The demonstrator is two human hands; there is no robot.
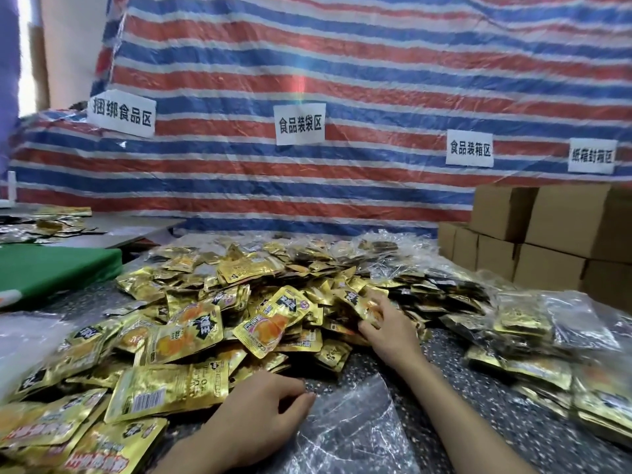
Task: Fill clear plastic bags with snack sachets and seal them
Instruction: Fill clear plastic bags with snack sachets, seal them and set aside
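A big heap of gold snack sachets [212,313] covers the speckled table [444,398]. An empty clear plastic bag [349,425] lies flat in front of me. My left hand [260,412] rests at the bag's left edge and pinches the plastic with its fingertips. Farther out, my right hand [383,323] reaches into the heap, its fingers curled round a gold sachet [362,302].
Filled clear bags of sachets [533,340] lie at the right. Cardboard boxes [547,234] are stacked at the back right. A green board [51,268] sits at the left. A striped tarpaulin with paper signs [300,124] hangs behind.
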